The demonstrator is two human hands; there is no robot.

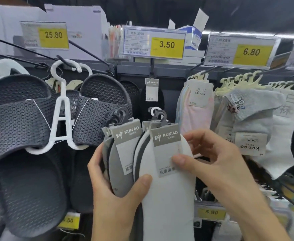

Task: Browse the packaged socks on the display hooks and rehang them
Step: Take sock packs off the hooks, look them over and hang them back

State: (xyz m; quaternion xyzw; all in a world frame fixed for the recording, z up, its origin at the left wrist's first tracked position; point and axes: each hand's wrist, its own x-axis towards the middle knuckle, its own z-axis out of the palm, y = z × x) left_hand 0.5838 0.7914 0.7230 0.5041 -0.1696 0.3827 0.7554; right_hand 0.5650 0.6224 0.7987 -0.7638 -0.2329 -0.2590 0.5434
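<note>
Several packs of flat KUN'AO socks are fanned out low in the middle, off their hook. My left hand [118,192] grips the bundle from below, thumb across the front; the grey socks [123,164] lie on its left side. My right hand [217,164] pinches the paper label of the front white socks [168,202], thumb on the label. Black plastic hangers [120,115] top the packs. One black sock pack [151,94] stays on the display hook [152,66] under the 3.50 price tag [154,43].
Dark slippers [21,136] on a white plastic hanger [61,110] hang at the left. Pastel LUREN socks [196,108] and grey and white socks [253,119] hang on hooks at the right. Price tags 25.80 [53,36] and 6.80 [252,52] sit above.
</note>
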